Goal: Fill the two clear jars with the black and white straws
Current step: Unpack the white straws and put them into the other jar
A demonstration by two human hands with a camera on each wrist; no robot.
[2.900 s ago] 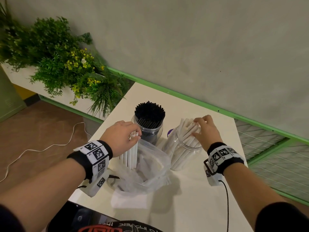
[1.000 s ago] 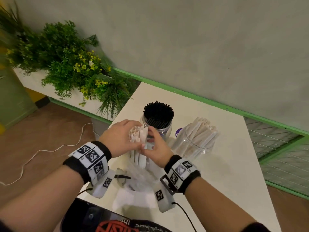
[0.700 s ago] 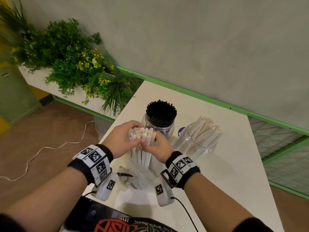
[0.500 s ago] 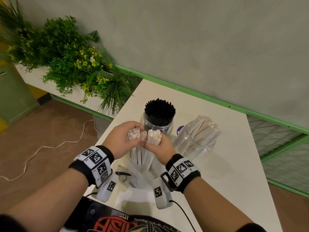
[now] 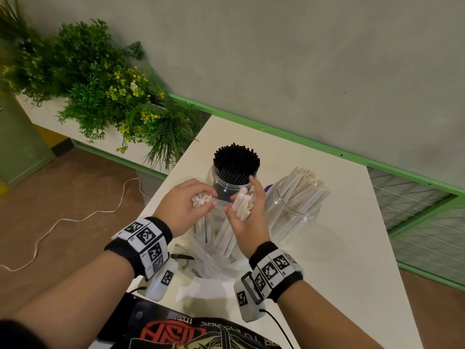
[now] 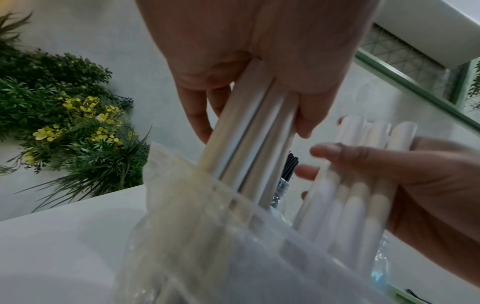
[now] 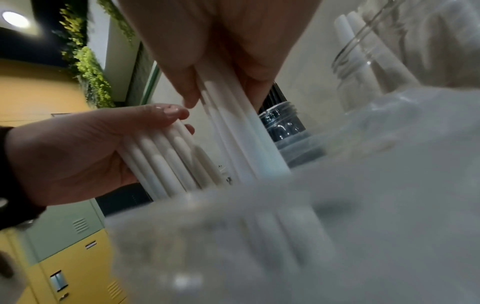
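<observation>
White rectangular table point(image 5: 327, 248) set against grey wall w/ green trim; white planter of green foliage with yellow flowers point(image 5: 100, 96) at its far-left corner.

On the table – 2 clear plastic jars. Left clear jar point(image 5: 227, 183) packed w/ black straws point(image 5: 236, 158), upright. Right clear jar point(image 5: 294, 212) holds white straws point(image 5: 305, 182) leaning right, tops past the rim. Small purple object point(image 5: 268, 188) between the jars, mostly hidden – cannot identify.

Crumpled clear plastic bag point(image 5: 214, 255) nearest the person, just before the jars; lower ends of the hand-held straws stand inside it. Bag contents blurred in both wrist views.

Left hand point(image 5: 183, 210) gripped round a bundle of white straws point(image 5: 201, 199); approx. 5 open ends visible, exact count unclear. Right hand point(image 5: 247, 220) curled on a second bundle of white straws point(image 5: 241, 205), tilted; count unclear. Hands close, not touching.

Wristbands point(image 5: 146, 244) on both wrists carry black-and-white square code markers. Dark shirt at frame bottom has red/cream print – cut off, unreadable. No other legible writing.
</observation>
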